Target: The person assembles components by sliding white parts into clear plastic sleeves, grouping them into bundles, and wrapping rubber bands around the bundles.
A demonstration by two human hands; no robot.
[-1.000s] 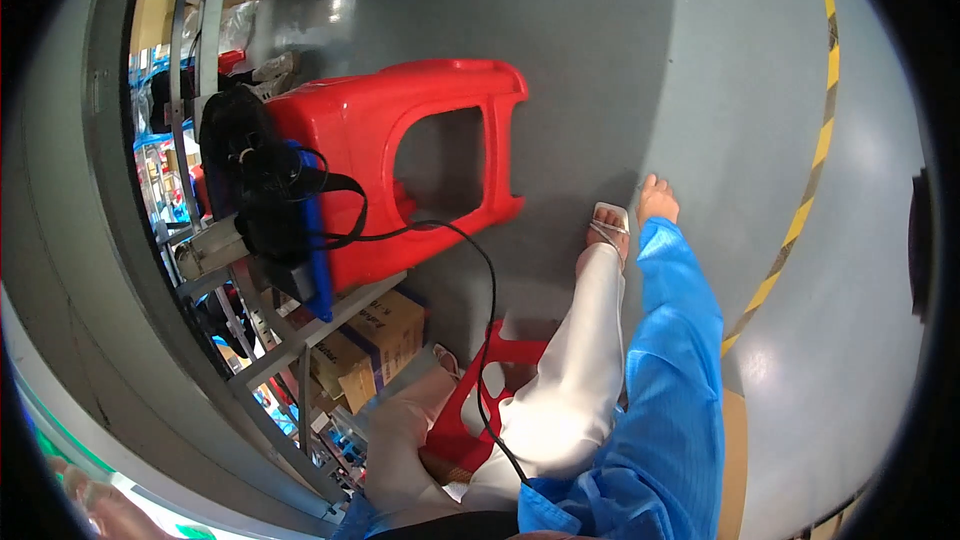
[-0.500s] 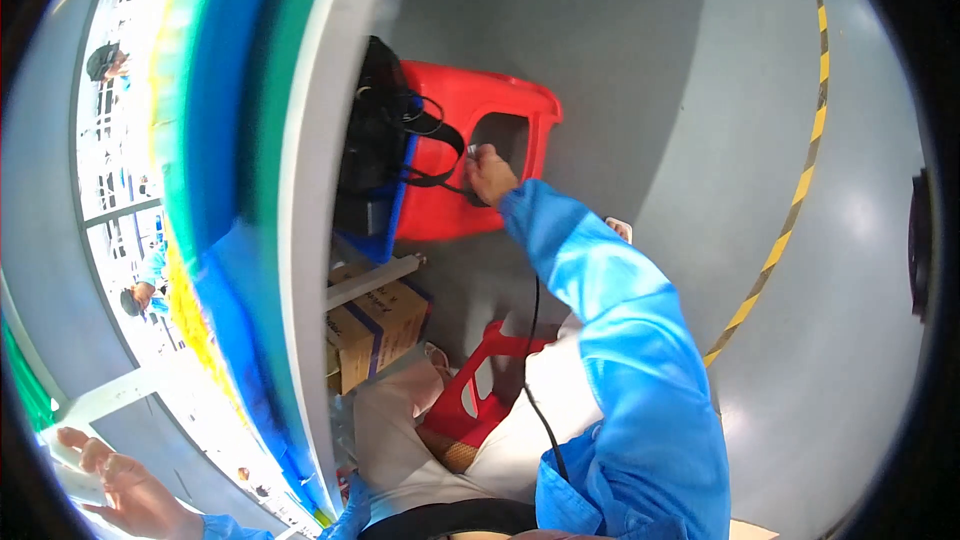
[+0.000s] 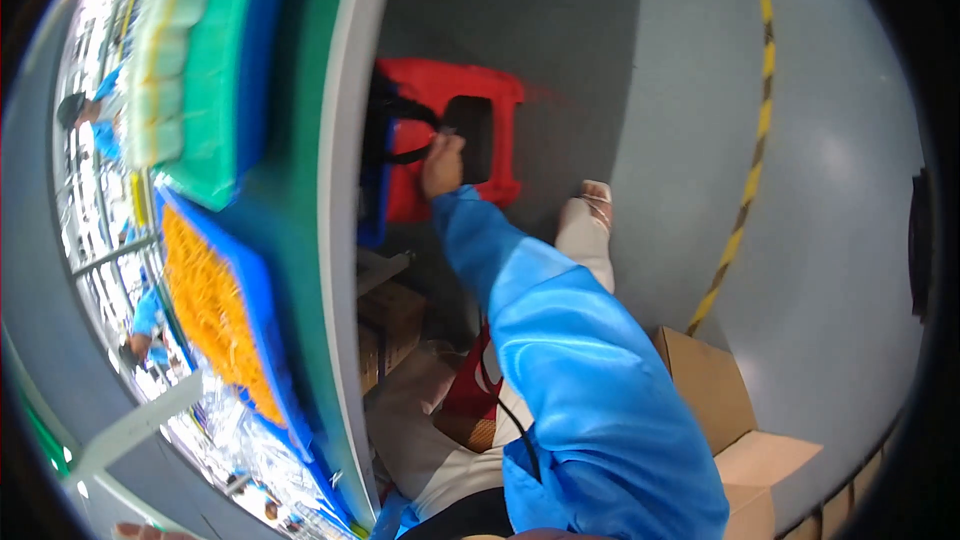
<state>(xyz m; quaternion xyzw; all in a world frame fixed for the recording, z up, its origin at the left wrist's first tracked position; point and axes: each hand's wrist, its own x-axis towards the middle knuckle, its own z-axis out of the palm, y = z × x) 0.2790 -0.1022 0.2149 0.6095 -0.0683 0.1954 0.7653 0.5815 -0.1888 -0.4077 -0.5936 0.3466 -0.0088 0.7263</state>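
My right hand (image 3: 443, 168) reaches out over a red plastic stool (image 3: 505, 130), its fingers closed. A small pale, shiny bit shows at the fingertips, too blurred to name. Right beside the fingers is the loop of a black strap (image 3: 412, 112); whether they grip it I cannot tell. The strap runs from a dark bag mostly hidden by the table edge, by a blue bin (image 3: 374, 205). Only a sliver of my left hand (image 3: 150, 532) shows at the lower left rim, with its fingers mostly cut off.
A table edge (image 3: 340, 190) runs along my left, carrying a green bin (image 3: 215, 130) and a blue tray (image 3: 262, 310) of orange pieces. Cardboard boxes stand below the table (image 3: 392, 325) and at my right (image 3: 705, 390). Yellow-black tape (image 3: 765, 105) crosses the floor. People work beyond the table.
My right hand has moved left, closer to the strap and bag. My left hand has dropped almost out of view. The view has shifted, showing more of the table and the open box.
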